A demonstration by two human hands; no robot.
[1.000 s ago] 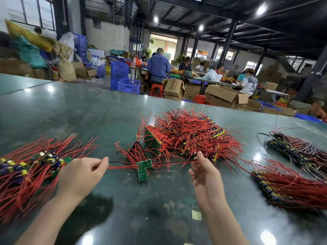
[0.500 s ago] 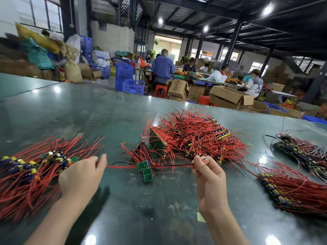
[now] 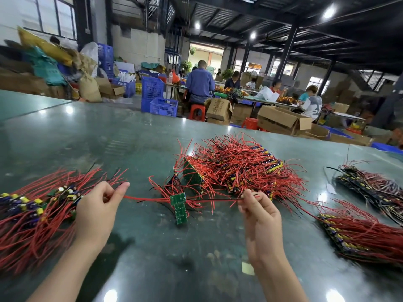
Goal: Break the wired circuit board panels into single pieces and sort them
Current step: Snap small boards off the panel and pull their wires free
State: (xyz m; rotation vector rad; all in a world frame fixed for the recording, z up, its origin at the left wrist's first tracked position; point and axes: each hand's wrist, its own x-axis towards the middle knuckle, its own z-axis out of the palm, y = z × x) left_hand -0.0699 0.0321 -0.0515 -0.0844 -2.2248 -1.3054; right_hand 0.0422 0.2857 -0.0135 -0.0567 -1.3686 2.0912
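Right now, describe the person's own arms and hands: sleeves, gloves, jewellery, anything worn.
Both forearms are bare as far as the frame shows, with no sleeve in view. The left hand and right hand wear no gloves, and no ring, watch or bracelet is visible. Nails look short and unpainted.

Ceiling lamps, table glare, warped edges

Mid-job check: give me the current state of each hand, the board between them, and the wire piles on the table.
left hand: pinches the red wire end.
right hand: pinches the black wire end.
small green board: single piece, hanging between the hands by its wires.
left pile: lies flat, partly behind the left hand.
middle pile: heaped, tangled.
right piles: lie flat in two rows.
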